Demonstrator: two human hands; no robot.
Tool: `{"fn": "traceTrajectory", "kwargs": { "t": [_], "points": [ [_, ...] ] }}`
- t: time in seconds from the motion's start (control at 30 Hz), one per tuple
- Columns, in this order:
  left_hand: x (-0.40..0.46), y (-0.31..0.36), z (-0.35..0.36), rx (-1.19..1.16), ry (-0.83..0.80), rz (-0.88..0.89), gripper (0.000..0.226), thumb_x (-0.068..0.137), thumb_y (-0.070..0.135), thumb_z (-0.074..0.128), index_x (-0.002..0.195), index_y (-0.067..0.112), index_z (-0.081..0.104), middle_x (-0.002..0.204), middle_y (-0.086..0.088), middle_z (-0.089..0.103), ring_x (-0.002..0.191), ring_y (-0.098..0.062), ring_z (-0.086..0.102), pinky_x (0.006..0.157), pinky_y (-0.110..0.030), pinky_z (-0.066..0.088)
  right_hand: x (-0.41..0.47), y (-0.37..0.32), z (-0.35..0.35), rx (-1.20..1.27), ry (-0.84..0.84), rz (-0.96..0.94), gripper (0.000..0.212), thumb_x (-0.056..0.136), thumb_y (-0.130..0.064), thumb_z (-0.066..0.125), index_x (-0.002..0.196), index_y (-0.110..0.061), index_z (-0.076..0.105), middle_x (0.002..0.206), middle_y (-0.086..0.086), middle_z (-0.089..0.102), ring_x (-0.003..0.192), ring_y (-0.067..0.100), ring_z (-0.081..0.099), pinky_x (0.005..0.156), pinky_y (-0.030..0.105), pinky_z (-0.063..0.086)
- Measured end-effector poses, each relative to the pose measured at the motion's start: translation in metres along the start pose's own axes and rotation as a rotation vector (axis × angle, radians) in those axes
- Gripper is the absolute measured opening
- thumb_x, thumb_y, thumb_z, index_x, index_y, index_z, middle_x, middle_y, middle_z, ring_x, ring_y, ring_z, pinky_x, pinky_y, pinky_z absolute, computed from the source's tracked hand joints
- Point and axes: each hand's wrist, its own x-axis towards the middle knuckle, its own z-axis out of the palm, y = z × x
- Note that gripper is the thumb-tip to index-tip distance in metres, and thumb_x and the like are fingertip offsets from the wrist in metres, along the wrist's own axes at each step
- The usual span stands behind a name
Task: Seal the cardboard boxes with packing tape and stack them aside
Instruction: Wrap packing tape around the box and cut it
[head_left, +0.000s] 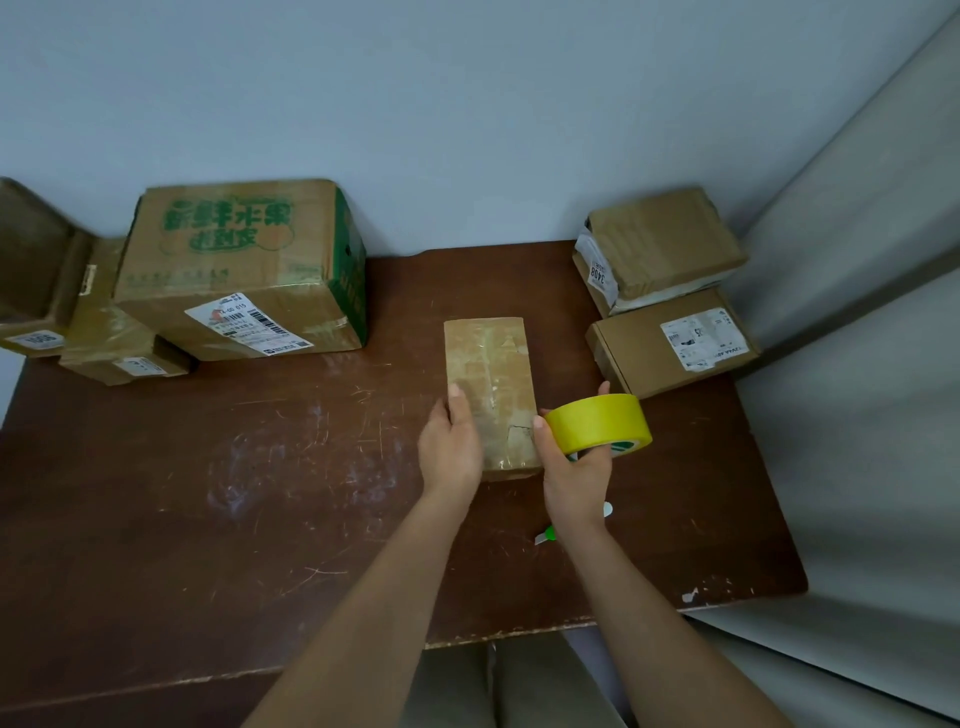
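Note:
A small, narrow cardboard box (491, 374) lies lengthwise in the middle of the brown table (260, 493), its top covered with old clear tape. My left hand (451, 447) rests flat against the box's near left side with the fingers straight. My right hand (574, 467) grips a yellow roll of tape (600, 423) just to the right of the box's near end, thumb on the roll's left rim.
A large box with green print (244, 270) and smaller boxes (119, 338) stand at the back left. Two boxes are stacked at the back right (660, 244), (670, 343). A green-and-white cutter (545, 535) lies under my right wrist. A grey wall closes the right side.

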Motion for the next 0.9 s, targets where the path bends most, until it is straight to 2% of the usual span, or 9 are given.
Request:
{"fn": "traceTrajectory", "kwargs": {
  "t": [0.13,0.23,0.37,0.57,0.7,0.8,0.9],
  "points": [
    [0.010,-0.007,0.002,0.044,-0.038,-0.082,0.075,0.098,0.064,0.020,0.144,0.009,0.042,0.146,-0.013,0.047,0.133,-0.034,0.044,0.110,-0.048,0.038,-0.001,-0.001,0.001,0.016,-0.008,0.015,0.092,0.088,-0.009,0.075,0.151,-0.046,0.020,0.119,0.015,0.067,0.102,0.020,0.070,0.091,0.026,0.055],
    [0.010,-0.009,-0.002,-0.044,-0.118,-0.105,0.081,0.093,0.070,0.023,0.149,0.013,0.035,0.148,-0.010,0.044,0.135,-0.031,0.043,0.111,-0.046,0.037,-0.002,-0.001,0.002,0.038,-0.010,0.043,0.092,0.088,-0.010,0.075,0.151,-0.048,0.020,0.124,0.015,0.066,0.106,0.021,0.069,0.095,0.032,0.055],
    [0.011,-0.007,-0.007,-0.072,-0.206,-0.138,0.082,0.093,0.069,0.025,0.155,0.016,0.016,0.156,-0.009,0.033,0.142,-0.029,0.035,0.113,-0.045,0.032,-0.002,-0.001,0.000,0.030,-0.006,0.054,0.094,0.088,-0.009,0.075,0.153,-0.046,0.019,0.122,0.014,0.066,0.104,0.020,0.070,0.092,0.028,0.055],
    [0.017,0.011,-0.001,0.169,0.075,0.155,0.065,0.103,0.048,0.028,0.154,0.008,0.017,0.158,-0.012,0.017,0.139,-0.031,0.034,0.110,-0.043,0.032,0.000,-0.008,-0.002,0.012,-0.015,0.048,0.091,0.088,-0.006,0.074,0.148,-0.047,0.019,0.116,0.017,0.068,0.093,0.010,0.070,0.079,0.014,0.052],
    [0.023,0.012,0.020,0.459,0.166,0.347,0.075,0.101,0.053,0.021,0.154,0.002,0.009,0.158,-0.013,0.008,0.142,-0.036,0.026,0.111,-0.046,0.034,0.000,-0.007,-0.003,0.030,-0.046,0.066,0.090,0.088,-0.007,0.074,0.148,-0.048,0.020,0.117,0.015,0.068,0.097,0.014,0.070,0.080,0.017,0.053],
    [0.023,0.003,0.028,0.738,0.248,0.406,0.078,0.099,0.057,0.014,0.155,0.003,0.007,0.159,-0.019,0.013,0.143,-0.039,0.023,0.112,-0.052,0.033,0.001,-0.004,-0.004,0.029,-0.048,0.084,0.090,0.088,-0.008,0.074,0.146,-0.049,0.020,0.118,0.009,0.068,0.099,0.016,0.069,0.081,0.019,0.053],
    [0.024,0.004,0.029,0.839,0.288,0.455,0.076,0.100,0.057,0.015,0.155,0.004,0.017,0.157,-0.022,0.024,0.142,-0.045,0.026,0.112,-0.060,0.029,-0.001,-0.004,-0.003,0.045,-0.048,0.108,0.089,0.089,-0.009,0.074,0.147,-0.050,0.020,0.121,0.010,0.067,0.100,0.013,0.069,0.081,0.018,0.053]
  ]
}}
